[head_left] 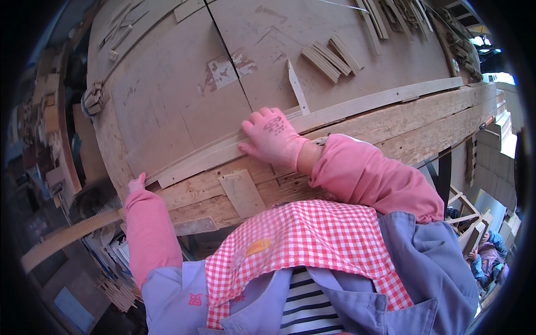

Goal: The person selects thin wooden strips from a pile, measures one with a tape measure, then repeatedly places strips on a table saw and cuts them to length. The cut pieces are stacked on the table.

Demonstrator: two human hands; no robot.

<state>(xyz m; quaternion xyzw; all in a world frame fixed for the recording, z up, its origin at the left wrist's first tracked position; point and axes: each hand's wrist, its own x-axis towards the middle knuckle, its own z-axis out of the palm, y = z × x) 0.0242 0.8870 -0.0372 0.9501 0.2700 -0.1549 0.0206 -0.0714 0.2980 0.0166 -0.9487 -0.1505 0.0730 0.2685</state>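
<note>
Head view, judged from how things lie: the work looks partway along. Thin wooden strips [215,143] lie lengthwise beside a long pale rail [385,101], running from the left of the frame to its centre, so laying them out seems done. I see nothing that shows them fastened, and whether they are finished cannot be told. Three short slatted pieces [327,61] at upper right of centre and a pile of longer slats [393,17] at the upper right edge lie apart from the hands; whether they are finished or waiting is unclear.

The right hand [272,137], in a pink glove, rests palm down at the centre of the frame, over the strips and the rail. Its fingers are bent forward, the thumb out to the left; it touches the wood, but whether it grips or only presses is hidden beneath the palm. The left hand [137,182], at the left of the frame, is near the rail's left end, one digit raised. Most of it is hidden by its pink sleeve [151,229], so I cannot tell how far it is closed or whether it holds anything.

A narrow pointed slat [296,86] lies on the tabletop [162,100], just above and right of the right hand.
</note>
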